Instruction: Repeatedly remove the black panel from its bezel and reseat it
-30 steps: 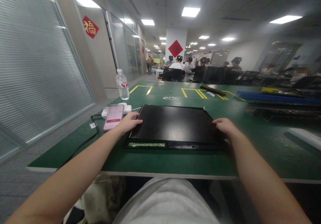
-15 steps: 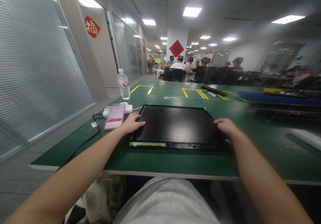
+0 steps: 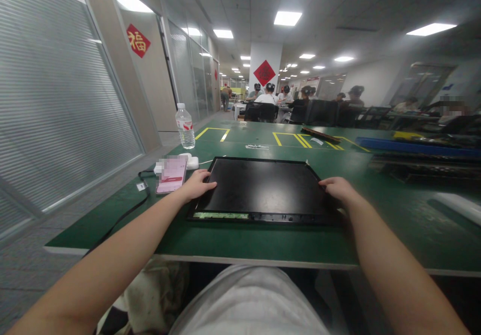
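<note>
Left hand (image 3: 196,185) and right hand (image 3: 338,190), stretched forward and wide apart, grasp the black panel (image 3: 263,186) by opposite sides.

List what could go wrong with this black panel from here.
1. The left hand and right hand are at opposite sides of the black panel; uneven pressure might flex or mark its glossy face.
2. The green strip along the near edge looks uncovered, so a slip could scrape it.
3. The phone lies close beside the left hand; a sideways move might knock it.
</note>
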{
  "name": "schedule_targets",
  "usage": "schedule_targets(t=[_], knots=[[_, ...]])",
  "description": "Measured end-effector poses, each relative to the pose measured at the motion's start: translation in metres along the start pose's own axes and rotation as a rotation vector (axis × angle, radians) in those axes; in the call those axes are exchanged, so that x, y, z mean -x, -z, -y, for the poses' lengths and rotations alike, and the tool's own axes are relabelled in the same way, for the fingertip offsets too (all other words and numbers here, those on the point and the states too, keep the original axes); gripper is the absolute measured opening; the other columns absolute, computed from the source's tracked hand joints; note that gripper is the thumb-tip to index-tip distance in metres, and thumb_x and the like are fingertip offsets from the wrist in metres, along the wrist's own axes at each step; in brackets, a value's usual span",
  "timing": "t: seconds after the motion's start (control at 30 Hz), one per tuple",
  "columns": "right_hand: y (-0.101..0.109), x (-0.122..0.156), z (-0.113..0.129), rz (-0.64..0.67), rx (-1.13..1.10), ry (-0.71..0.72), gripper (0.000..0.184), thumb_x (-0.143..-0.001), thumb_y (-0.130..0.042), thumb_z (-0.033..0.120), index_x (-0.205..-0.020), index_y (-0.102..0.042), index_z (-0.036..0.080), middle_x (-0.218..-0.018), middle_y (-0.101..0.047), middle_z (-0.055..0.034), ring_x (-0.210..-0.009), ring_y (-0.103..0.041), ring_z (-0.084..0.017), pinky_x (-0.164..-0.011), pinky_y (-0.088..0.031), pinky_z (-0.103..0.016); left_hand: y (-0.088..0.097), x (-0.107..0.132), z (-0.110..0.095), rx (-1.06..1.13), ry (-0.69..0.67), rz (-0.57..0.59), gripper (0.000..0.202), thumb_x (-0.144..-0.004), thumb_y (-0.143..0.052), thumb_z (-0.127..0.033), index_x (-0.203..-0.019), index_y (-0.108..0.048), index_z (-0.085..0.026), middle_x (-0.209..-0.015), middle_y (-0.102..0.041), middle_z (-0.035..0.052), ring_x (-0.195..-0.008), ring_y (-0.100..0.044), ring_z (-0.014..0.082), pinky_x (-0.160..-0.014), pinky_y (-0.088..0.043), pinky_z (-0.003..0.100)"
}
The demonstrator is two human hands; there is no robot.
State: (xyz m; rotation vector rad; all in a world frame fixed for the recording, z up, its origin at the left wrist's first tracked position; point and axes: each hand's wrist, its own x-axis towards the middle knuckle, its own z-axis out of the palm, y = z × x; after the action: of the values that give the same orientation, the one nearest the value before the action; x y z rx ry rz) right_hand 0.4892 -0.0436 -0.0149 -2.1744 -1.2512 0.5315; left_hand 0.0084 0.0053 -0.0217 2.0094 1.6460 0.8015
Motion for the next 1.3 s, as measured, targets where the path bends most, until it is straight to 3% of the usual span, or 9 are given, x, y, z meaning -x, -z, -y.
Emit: schedule_targets(t=[0.17, 0.43, 0.67, 0.87, 1.03, 1.3], knots=[[0.0, 0.001, 0.001, 0.011, -0.023, -0.015, 0.049, -0.064, -0.054, -0.003, -0.104, -0.078, 0.014, -0.087, -0.075, -0.0092, -0.075, -0.068, -0.019, -0.072, -0.052, -0.026, 0.001, 0.001, -0.001, -0.013, -0.015, 0.012, 0.052, -0.068, -0.067, -0.052, -0.107, -0.07, -0.016, -0.142, -0.051, 0.0166, -0.136, -0.044, 0.0357, -0.116, -0.031, 0.043], [0.0, -0.001, -0.003, 0.023, -0.061, -0.018, 0.044, -0.066, -0.057, 0.0, -0.101, -0.079, 0.016, -0.086, -0.075, -0.0092, -0.076, -0.068, -0.02, -0.071, -0.052, -0.027, 0.0, 0.002, -0.003, -0.022, -0.003, 0.017, 0.055, -0.069, -0.066, -0.051, -0.11, -0.069, -0.014, -0.144, -0.049, 0.0185, -0.137, -0.042, 0.0368, -0.116, -0.029, 0.043], [-0.001, -0.001, -0.001, 0.018, -0.008, -0.001, 0.047, -0.066, -0.054, -0.001, -0.102, -0.078, 0.016, -0.091, -0.075, -0.0095, -0.079, -0.069, -0.02, -0.074, -0.052, -0.027, 0.002, 0.005, -0.008, -0.056, -0.059, 0.047, 0.075, -0.072, -0.064, -0.052, -0.138, -0.053, -0.02, -0.143, -0.049, 0.0158, -0.135, -0.045, 0.035, -0.114, -0.033, 0.045], [-0.004, -0.006, -0.004, -0.005, 0.039, 0.031, 0.04, -0.067, -0.057, 0.002, -0.096, -0.079, 0.018, -0.095, -0.075, -0.0084, -0.085, -0.069, -0.02, -0.076, -0.051, -0.025, 0.015, 0.011, -0.01, -0.222, -0.226, 0.1, 0.074, -0.069, -0.067, -0.062, -0.129, -0.062, -0.019, -0.146, -0.048, 0.0165, -0.136, -0.041, 0.0409, -0.114, -0.029, 0.051], [-0.005, -0.008, -0.006, 0.006, 0.069, 0.065, 0.042, -0.066, -0.055, 0.002, -0.097, -0.078, 0.018, -0.098, -0.075, -0.0086, -0.088, -0.069, -0.02, -0.079, -0.051, -0.026, 0.026, 0.014, -0.015, -0.194, -0.332, 0.193, 0.072, -0.068, -0.067, -0.064, -0.125, -0.066, -0.02, -0.138, -0.057, 0.0161, -0.131, -0.048, 0.0361, -0.113, -0.033, 0.045], [-0.007, -0.009, -0.008, -0.001, 0.051, 0.055, 0.038, -0.068, -0.058, 0.005, -0.097, -0.078, 0.02, -0.093, -0.075, -0.0077, -0.086, -0.069, -0.021, -0.077, -0.051, -0.026, 0.034, 0.019, -0.017, -0.153, -0.363, 0.272, 0.07, -0.062, -0.075, -0.063, -0.121, -0.07, -0.025, -0.139, -0.058, 0.0127, -0.131, -0.05, 0.035, -0.113, -0.035, 0.044]])
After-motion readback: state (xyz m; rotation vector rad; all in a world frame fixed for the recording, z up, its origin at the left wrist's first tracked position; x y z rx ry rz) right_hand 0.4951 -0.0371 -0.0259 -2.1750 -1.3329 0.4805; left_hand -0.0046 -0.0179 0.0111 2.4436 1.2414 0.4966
